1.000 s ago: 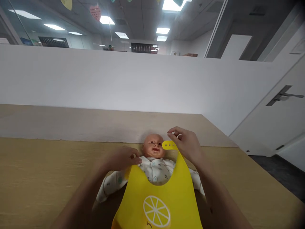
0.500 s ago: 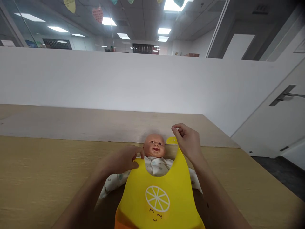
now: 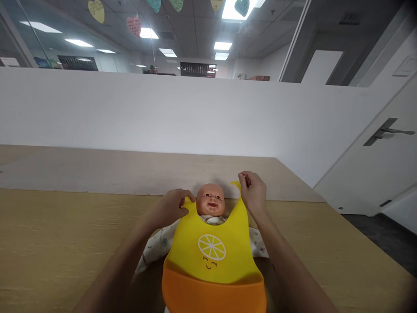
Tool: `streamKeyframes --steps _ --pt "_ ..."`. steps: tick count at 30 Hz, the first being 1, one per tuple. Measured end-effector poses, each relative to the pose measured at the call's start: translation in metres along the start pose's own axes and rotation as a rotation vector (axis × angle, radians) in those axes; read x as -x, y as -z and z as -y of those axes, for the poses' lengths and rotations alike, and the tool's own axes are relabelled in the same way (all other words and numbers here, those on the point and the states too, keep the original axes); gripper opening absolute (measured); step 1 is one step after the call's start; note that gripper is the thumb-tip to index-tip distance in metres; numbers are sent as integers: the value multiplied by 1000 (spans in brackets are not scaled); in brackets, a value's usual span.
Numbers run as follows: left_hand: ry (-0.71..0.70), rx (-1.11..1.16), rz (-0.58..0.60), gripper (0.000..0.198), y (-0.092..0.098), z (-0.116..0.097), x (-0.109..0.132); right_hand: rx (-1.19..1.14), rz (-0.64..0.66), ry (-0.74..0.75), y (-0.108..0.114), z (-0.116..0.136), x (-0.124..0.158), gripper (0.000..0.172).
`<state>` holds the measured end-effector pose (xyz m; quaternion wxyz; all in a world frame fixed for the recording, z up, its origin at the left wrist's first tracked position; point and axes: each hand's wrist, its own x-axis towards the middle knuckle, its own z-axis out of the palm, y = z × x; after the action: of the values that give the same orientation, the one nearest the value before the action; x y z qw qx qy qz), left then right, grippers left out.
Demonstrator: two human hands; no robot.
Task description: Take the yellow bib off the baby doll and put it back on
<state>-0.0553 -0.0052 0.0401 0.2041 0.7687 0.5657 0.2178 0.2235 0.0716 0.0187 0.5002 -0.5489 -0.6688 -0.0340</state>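
A yellow bib (image 3: 211, 226) with a white lemon slice print and an orange pocket lies over the chest of a baby doll (image 3: 210, 200). The doll is on its back in a white patterned outfit, its head just above the bib's neckline. My left hand (image 3: 174, 206) pinches the bib's left neck strap beside the doll's head. With fingers closed, my right hand (image 3: 253, 191) grips the right strap, whose tip sticks out beyond the fingertips. The two straps are apart. Most of the doll's body is hidden under the bib.
The wooden tabletop (image 3: 65, 243) stretches to both sides. Behind it a pale raised strip (image 3: 130, 169) runs along a white wall (image 3: 146, 113) with glass above. A white door with a metal handle (image 3: 384, 130) stands at the right.
Both hands have drawn the bib up toward the doll's head. Its neckline now sits near the chin, and the orange pocket shows more fully.
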Motion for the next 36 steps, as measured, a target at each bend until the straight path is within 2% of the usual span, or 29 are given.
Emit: streamKeyframes --steps 2,4,8,12,16,19,23,27,29,33,36 --pt "58 4 37 38 -3 6 -4 25 86 -46 -3 -4 1 27" --pt "104 11 59 40 -6 11 -7 78 237 -99 -1 -4 0 28" --pt "114 0 87 39 -12 16 -9 184 656 -182 16 9 -1 31" --pt "122 -16 91 39 -18 21 -11 127 1059 -288 34 30 4 38" --pt "144 13 55 39 -22 26 -13 -1 1268 -340 36 33 9 57" --pt "156 1 77 38 -23 28 -14 -31 1308 -368 32 27 10 66" --pt "186 -13 122 37 -20 27 -13 -18 1237 -324 28 22 9 62" --pt "245 -21 172 35 -17 25 -11 -14 1200 -345 28 24 9 58" --pt "244 -16 156 37 -16 25 -11 1 1182 -343 27 25 10 54" --pt "173 -35 51 38 -20 26 -13 33 1119 -316 24 26 10 46" --pt "164 -59 27 37 -24 26 -14 56 1122 -340 24 29 10 41"
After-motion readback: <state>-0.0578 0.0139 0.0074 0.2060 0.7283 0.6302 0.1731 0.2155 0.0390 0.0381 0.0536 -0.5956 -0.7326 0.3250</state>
